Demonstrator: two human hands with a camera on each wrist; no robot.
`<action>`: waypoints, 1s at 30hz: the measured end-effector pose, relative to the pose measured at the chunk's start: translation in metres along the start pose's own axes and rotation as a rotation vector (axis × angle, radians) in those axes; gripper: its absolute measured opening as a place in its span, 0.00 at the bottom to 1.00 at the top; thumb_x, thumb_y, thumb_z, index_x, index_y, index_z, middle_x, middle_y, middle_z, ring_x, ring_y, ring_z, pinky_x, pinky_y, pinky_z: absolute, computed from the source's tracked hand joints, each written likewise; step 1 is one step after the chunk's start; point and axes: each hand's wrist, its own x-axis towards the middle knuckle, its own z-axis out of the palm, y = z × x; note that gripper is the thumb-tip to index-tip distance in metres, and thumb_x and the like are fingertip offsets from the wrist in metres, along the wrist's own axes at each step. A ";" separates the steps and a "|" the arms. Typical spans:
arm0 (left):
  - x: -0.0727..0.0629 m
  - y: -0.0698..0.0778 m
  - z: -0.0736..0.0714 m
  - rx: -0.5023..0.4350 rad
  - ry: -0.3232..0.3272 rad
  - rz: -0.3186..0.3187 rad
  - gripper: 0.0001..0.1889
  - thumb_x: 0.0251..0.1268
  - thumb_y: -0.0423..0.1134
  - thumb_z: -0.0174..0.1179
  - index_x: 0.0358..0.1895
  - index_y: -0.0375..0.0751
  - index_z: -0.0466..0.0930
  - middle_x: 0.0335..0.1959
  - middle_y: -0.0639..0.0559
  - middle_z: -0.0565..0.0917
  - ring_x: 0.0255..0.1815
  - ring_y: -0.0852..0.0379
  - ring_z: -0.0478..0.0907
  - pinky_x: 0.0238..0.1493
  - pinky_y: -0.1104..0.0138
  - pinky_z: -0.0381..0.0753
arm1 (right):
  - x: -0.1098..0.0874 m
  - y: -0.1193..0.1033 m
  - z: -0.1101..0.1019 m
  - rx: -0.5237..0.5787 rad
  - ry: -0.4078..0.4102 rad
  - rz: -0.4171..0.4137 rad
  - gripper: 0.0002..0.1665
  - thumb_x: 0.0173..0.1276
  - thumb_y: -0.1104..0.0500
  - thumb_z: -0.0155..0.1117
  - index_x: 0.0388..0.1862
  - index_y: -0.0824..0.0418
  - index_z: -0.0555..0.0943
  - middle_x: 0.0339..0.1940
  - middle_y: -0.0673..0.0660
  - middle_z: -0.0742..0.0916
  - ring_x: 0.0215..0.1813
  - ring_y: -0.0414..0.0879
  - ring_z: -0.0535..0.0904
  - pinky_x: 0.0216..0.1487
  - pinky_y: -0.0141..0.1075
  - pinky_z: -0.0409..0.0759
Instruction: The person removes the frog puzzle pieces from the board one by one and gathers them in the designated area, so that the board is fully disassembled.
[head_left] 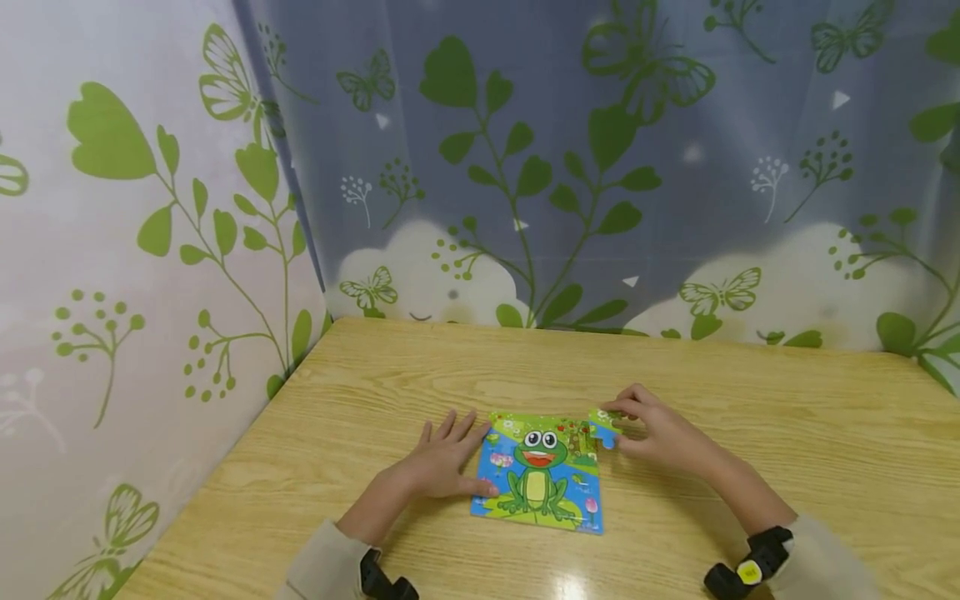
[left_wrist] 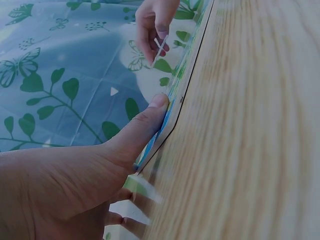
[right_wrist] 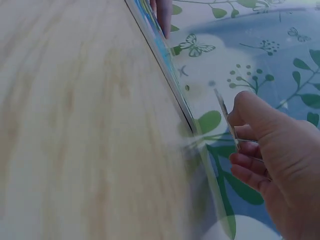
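Wrist cams (head_left: pixel 750 572): closest things here, well apart from the puzzle (head_left: pixel 536 485), so I doubt they'd bump it.
Puzzle: frog picture, lying flat on the table (head_left: pixel 390 375) between the hands. Smooth-looking top, so imo it could skid if shoved.
Left grip (head_left: pixel 441 467): not clenched, fingers spread, thumb resting on the puzzle's left edge. Just one side is steadied, so a hard push from the right might twist it.
Right grip (head_left: pixel 654 429): pinching the piece (head_left: pixel 602 422) by the far right corner. Small hold, could slip and drop it.
Piece: held up, tilted. Pressed down like that, its tab might catch or bend.
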 end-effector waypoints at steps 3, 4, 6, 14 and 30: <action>-0.001 0.000 0.000 -0.001 -0.002 0.000 0.48 0.55 0.65 0.55 0.73 0.44 0.47 0.72 0.40 0.44 0.70 0.37 0.34 0.61 0.39 0.35 | -0.007 0.006 -0.001 -0.015 0.016 -0.003 0.22 0.57 0.68 0.61 0.53 0.66 0.77 0.43 0.55 0.72 0.41 0.48 0.71 0.39 0.41 0.74; -0.001 0.000 0.000 0.000 -0.002 0.000 0.47 0.55 0.65 0.55 0.73 0.44 0.47 0.72 0.40 0.44 0.70 0.37 0.34 0.61 0.39 0.35 | -0.009 0.009 -0.001 -0.019 0.022 -0.004 0.22 0.57 0.68 0.61 0.52 0.66 0.77 0.43 0.55 0.72 0.41 0.48 0.71 0.39 0.42 0.74; -0.001 0.000 0.000 0.001 -0.003 -0.002 0.47 0.55 0.65 0.55 0.73 0.44 0.47 0.72 0.40 0.44 0.70 0.37 0.34 0.61 0.39 0.35 | -0.012 0.013 -0.001 -0.028 0.031 -0.004 0.21 0.57 0.67 0.62 0.52 0.66 0.78 0.43 0.55 0.73 0.40 0.48 0.71 0.39 0.42 0.73; 0.000 0.001 0.000 0.000 -0.004 0.000 0.48 0.55 0.65 0.55 0.73 0.44 0.47 0.72 0.40 0.44 0.70 0.37 0.34 0.61 0.39 0.35 | -0.022 0.029 -0.001 -0.080 0.060 0.002 0.21 0.56 0.65 0.65 0.51 0.64 0.79 0.43 0.54 0.74 0.43 0.48 0.69 0.40 0.44 0.71; -0.001 0.002 -0.001 0.010 0.005 0.003 0.47 0.55 0.65 0.55 0.73 0.45 0.47 0.72 0.40 0.44 0.70 0.36 0.35 0.61 0.38 0.35 | -0.027 0.041 0.005 -0.072 0.078 0.001 0.22 0.54 0.64 0.66 0.50 0.62 0.80 0.43 0.52 0.75 0.46 0.50 0.68 0.43 0.49 0.70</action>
